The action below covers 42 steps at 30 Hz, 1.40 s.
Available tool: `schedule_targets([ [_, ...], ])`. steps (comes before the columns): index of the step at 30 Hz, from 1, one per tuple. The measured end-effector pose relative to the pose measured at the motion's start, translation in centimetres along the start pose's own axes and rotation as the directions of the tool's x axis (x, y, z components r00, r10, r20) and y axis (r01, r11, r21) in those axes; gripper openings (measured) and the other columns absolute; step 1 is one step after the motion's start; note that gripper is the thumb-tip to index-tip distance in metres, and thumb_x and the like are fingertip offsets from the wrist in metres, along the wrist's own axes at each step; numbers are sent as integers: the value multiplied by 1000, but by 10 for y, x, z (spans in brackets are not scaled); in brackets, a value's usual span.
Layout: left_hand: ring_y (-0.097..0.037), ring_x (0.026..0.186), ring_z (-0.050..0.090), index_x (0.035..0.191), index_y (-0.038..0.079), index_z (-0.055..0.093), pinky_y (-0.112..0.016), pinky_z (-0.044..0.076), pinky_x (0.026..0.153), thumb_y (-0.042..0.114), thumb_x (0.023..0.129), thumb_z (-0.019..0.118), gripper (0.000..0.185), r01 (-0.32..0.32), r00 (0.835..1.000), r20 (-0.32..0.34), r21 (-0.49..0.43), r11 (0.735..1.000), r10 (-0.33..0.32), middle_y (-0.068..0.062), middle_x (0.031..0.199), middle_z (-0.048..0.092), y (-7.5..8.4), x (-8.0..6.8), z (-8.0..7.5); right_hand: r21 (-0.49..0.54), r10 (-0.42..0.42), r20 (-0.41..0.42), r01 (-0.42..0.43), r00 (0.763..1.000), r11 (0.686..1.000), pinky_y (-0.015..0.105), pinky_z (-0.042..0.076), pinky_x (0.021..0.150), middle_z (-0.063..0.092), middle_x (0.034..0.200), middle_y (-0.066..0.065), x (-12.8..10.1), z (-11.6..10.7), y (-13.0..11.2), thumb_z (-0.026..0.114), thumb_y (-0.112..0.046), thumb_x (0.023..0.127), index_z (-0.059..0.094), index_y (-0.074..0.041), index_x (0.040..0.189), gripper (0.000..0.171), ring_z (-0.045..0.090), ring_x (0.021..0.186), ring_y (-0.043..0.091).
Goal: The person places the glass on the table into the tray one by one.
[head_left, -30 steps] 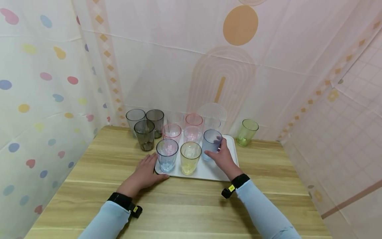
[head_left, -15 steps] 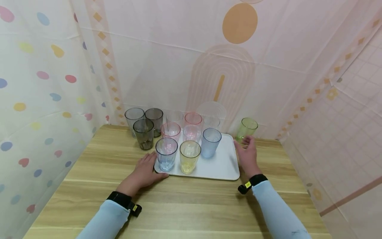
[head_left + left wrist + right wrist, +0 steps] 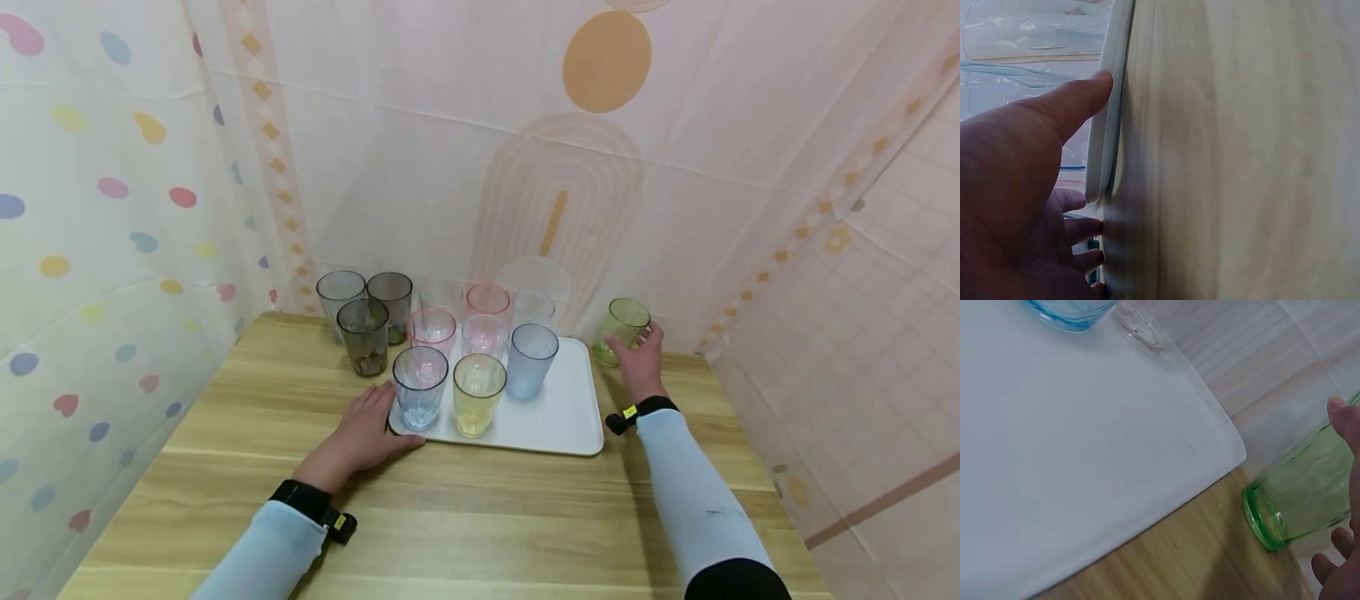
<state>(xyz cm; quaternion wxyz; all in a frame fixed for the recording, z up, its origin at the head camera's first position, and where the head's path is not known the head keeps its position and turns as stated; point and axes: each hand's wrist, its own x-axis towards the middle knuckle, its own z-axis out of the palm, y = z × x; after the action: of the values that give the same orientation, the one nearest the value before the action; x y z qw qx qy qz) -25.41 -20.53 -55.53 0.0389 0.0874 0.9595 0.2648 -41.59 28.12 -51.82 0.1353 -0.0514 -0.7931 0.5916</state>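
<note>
No readable text, label, brand, number or sign shows on anything in these views.

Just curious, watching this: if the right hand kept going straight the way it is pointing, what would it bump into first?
Most likely the green cup. The right hand reaches toward it beside the white tray, and its fingers are already at the cup's side, though actual contact is hard to judge.

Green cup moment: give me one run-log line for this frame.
right hand: fingers around green cup, grip unconfirmed | cup: upright on table, beside white tray | left hand: flat at tray corner
</note>
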Motion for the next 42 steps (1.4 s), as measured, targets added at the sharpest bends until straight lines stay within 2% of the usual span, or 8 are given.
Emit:
schedule_targets([
  [6, -56, 163, 19, 169, -11, 28, -72, 15, 132, 64, 93, 82, 120, 2, 1000, -1, -4, 1000, -2, -33, 176, 28, 2, 0, -2, -4, 18, 2, -18, 1000, 1000, 50, 32, 131, 33, 172, 25, 9, 3, 2, 86, -33, 100, 16, -9, 170, 102, 35, 159, 38],
  [12, -56, 163, 18, 169, -11, 28, -72, 15, 132, 64, 93, 82, 119, 7, 1000, 5, -6, 1000, -6, -33, 176, 27, 3, -1, -3, -32, 25, 9, -24, 1000, 999, 52, 32, 131, 36, 169, 27, 9, 1, 2, 82, -33, 102, 22, -5, 167, 92, 35, 158, 39],
  [20, -56, 164, 18, 169, -10, 29, -72, 15, 132, 65, 93, 82, 119, 8, 1000, 4, -2, 1000, -8, -32, 176, 27, 1, 0, 0, -55, 11, 44, -8, 999, 998, 55, 33, 129, 33, 169, 31, -5, -11, -2, 82, -35, 102, 21, -4, 169, 96, 35, 157, 42],
  [26, -57, 163, 20, 168, -12, 30, -72, 16, 132, 63, 93, 83, 118, -2, 1000, -7, 0, 1000, 2, -33, 175, 28, 1, -1, -1, -38, 1, 76, 2, 997, 999, 55, 30, 131, 32, 170, 27, -27, -25, -11, 82, -35, 102, 21, -5, 169, 96, 32, 159, 40],
  [30, -57, 163, 20, 168, -11, 30, -73, 16, 131, 64, 93, 82, 118, -3, 1000, -6, 4, 1000, 3, -33, 175, 28, 2, -1, -2, -83, -1, 101, 10, 995, 997, 56, 27, 132, 32, 172, 26, -47, -34, -18, 83, -42, 101, 20, -6, 171, 100, 29, 161, 41],
  [36, -57, 163, 21, 168, -10, 30, -72, 17, 131, 64, 93, 82, 118, -1, 1000, -3, 4, 1000, 1, -33, 175, 29, 4, -1, -3, -68, -17, 146, 28, 989, 997, 58, 29, 131, 35, 172, 24, -77, -42, -28, 84, -31, 102, 24, -6, 170, 94, 31, 161, 41],
  [42, -57, 162, 21, 168, -10, 30, -72, 17, 131, 62, 94, 83, 117, -5, 1000, -2, 2, 1000, 5, -33, 175, 29, 5, -1, -4, -54, 7, 217, 4, 976, 999, 59, 37, 128, 41, 168, 22, -107, -33, -33, 84, -23, 102, 26, -7, 167, 88, 34, 160, 37],
])
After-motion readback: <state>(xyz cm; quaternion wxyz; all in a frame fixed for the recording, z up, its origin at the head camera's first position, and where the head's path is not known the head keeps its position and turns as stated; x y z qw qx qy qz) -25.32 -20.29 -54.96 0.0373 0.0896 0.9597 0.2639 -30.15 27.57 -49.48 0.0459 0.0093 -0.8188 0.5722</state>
